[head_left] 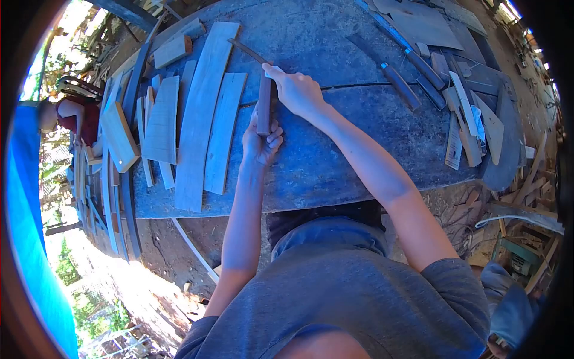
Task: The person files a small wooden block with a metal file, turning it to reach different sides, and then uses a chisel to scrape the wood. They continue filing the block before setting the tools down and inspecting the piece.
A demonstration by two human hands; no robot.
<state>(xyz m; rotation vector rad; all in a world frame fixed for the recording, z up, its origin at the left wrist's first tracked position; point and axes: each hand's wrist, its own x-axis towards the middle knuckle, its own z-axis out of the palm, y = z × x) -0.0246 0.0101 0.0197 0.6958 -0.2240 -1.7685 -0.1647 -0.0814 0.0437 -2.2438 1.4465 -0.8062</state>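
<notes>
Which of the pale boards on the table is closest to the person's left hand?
The shorter, narrower board, lying between the long plank and the left hand; the other pale boards lie beyond that plank.

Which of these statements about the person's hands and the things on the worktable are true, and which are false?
1. The left hand holds a dark wooden piece. True.
2. The right hand is empty. False: its fingers hold a thin strip.
3. Pale boards lie on the worktable, left of the hands. True.
4. The dark-handled tool lies among those boards. False: it lies right of the hands.
</notes>
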